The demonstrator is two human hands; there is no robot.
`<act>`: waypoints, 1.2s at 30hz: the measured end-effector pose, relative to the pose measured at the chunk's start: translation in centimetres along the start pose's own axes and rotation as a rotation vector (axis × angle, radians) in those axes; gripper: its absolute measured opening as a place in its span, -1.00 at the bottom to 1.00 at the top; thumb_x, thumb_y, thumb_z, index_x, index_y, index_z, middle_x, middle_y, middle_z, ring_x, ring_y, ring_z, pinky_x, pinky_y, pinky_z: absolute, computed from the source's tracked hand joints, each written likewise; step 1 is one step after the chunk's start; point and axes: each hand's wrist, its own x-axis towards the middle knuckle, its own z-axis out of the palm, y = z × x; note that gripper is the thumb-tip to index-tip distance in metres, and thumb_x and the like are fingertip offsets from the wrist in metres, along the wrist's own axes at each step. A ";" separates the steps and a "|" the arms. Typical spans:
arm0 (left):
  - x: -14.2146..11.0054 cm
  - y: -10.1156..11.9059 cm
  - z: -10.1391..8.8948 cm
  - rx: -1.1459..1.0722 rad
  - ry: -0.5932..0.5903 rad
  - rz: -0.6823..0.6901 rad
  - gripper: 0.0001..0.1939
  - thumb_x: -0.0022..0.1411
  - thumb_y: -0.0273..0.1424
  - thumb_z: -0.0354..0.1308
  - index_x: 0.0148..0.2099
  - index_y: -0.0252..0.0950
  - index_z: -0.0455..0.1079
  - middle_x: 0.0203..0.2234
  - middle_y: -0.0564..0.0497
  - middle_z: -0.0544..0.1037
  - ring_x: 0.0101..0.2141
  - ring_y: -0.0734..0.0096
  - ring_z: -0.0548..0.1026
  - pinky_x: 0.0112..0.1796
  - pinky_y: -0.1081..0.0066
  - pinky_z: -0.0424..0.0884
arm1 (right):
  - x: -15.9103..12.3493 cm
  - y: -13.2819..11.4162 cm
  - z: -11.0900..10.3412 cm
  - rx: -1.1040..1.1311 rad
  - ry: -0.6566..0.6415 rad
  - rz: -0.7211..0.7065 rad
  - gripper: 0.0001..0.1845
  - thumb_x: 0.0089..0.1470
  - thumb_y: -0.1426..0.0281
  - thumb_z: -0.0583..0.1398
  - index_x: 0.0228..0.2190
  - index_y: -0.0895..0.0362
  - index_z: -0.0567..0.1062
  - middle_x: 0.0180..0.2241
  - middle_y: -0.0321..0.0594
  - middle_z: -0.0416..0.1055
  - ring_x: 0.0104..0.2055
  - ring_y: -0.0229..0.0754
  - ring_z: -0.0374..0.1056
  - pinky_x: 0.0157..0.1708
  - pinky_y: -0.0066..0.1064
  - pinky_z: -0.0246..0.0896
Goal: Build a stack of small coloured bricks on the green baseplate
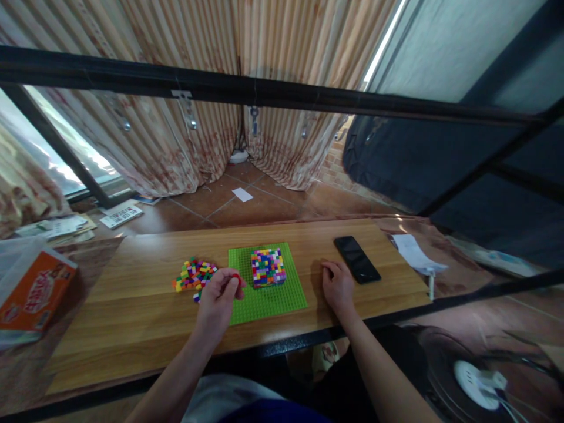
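Note:
A green baseplate [282,299] lies on the wooden table [132,329], with a block of multicoloured small bricks [267,267] built on its far part. A loose pile of coloured bricks [192,274] lies just left of the plate. My left hand [220,296] hovers at the plate's left edge, fingers pinched on a small red brick [237,277]. My right hand [337,285] rests on the table right of the plate, fingers curled loosely, nothing seen in it.
A black phone [356,259] lies just right of my right hand. A white paper [414,252] sits at the table's right end, an orange box [30,291] at the far left. A black bar crosses overhead; curtains hang behind.

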 end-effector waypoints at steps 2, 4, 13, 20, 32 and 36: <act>0.5 -0.6 0.0 0.023 -0.003 -0.010 -0.81 0.05 -0.29 0.18 -0.31 -0.28 0.34 -0.54 0.10 0.47 -0.55 0.51 0.40 -0.48 0.49 0.35 | 0.0 0.0 0.0 0.003 -0.005 -0.002 -0.72 0.14 0.42 0.06 -0.30 0.17 0.57 -0.24 -0.06 0.48 -0.16 -0.08 0.37 -0.11 -0.25 0.29; 1.1 -1.4 0.0 0.070 -0.006 0.002 -0.79 0.03 -0.27 0.20 -0.30 -0.28 0.37 -0.50 0.07 0.50 -0.49 0.45 0.45 -0.44 0.45 0.39 | 0.0 0.0 0.0 0.003 -0.007 -0.003 -0.72 0.15 0.41 0.06 -0.30 0.17 0.57 -0.25 -0.06 0.48 -0.17 -0.08 0.37 -0.11 -0.25 0.29; 3.6 -2.6 0.2 0.353 -0.028 0.116 -0.79 0.05 -0.26 0.20 -0.29 -0.25 0.55 -0.43 0.03 0.61 -0.38 0.34 0.51 -0.29 0.39 0.40 | 0.1 -0.1 0.0 0.010 -0.010 0.003 -0.73 0.15 0.41 0.06 -0.30 0.18 0.57 -0.25 -0.06 0.48 -0.16 -0.09 0.36 -0.09 -0.27 0.27; 4.4 -2.9 1.1 0.267 -0.018 0.082 -0.79 -0.04 -0.28 0.27 -0.31 -0.23 0.58 -0.41 0.02 0.63 -0.38 0.33 0.54 -0.30 0.38 0.41 | 0.0 0.1 0.1 0.016 -0.015 0.014 -0.72 0.14 0.41 0.06 -0.30 0.17 0.57 -0.25 -0.06 0.47 -0.16 -0.09 0.36 -0.10 -0.26 0.27; 5.3 -2.4 1.7 0.147 0.045 -0.012 -0.81 -0.23 -0.35 0.34 -0.47 -0.28 0.50 -0.57 0.09 0.54 -0.51 0.48 0.43 -0.41 0.46 0.34 | 0.0 0.0 0.1 0.024 -0.014 0.020 -0.72 0.15 0.41 0.06 -0.30 0.16 0.57 -0.24 -0.07 0.48 -0.15 -0.09 0.37 -0.08 -0.25 0.28; 5.3 -2.1 1.8 0.044 0.017 -0.117 -0.77 -0.28 -0.34 0.36 -0.49 -0.31 0.47 -0.62 0.11 0.49 -0.55 0.52 0.38 -0.46 0.48 0.29 | 0.0 0.0 0.1 0.014 -0.017 0.032 -0.72 0.15 0.40 0.05 -0.30 0.17 0.57 -0.23 -0.05 0.47 -0.15 -0.08 0.37 -0.08 -0.25 0.28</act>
